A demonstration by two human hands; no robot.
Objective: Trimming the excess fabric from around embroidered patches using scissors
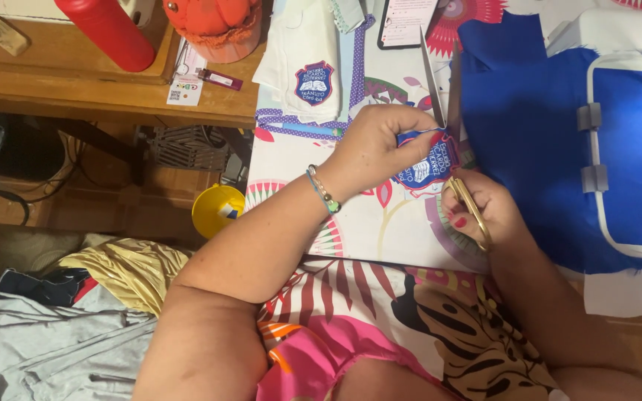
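1. You hold the embroidered badge [426, 165] in your left hand [377, 145], fingers [417, 128] pinched together on its upper edge, so it hangs just above the patterned worktop [380, 223]
2. Your right hand [484, 208] sits just below and to the right of the badge, fingers [461, 220] closed through the gold handles of the scissors [447, 89], whose blades stand apart and point up past your left fingers
3. Judging by the edge, the trimming looks partly done: a narrow red border shows along the lower rim near your right fingers, while a blue fabric margin remains at the top under your left fingers
4. How much of the far side is cut you cannot tell; your left hand hides it
5. The badge looks shield-shaped, blue with white stitching and a red outline, slightly curled where you pinch it
6. A similar badge sits on the folded white garment [302, 59] up and left of your left fingers
7. The blue cloth [529, 134] in a pale embroidery hoop [594, 148] lies right of your right fingers
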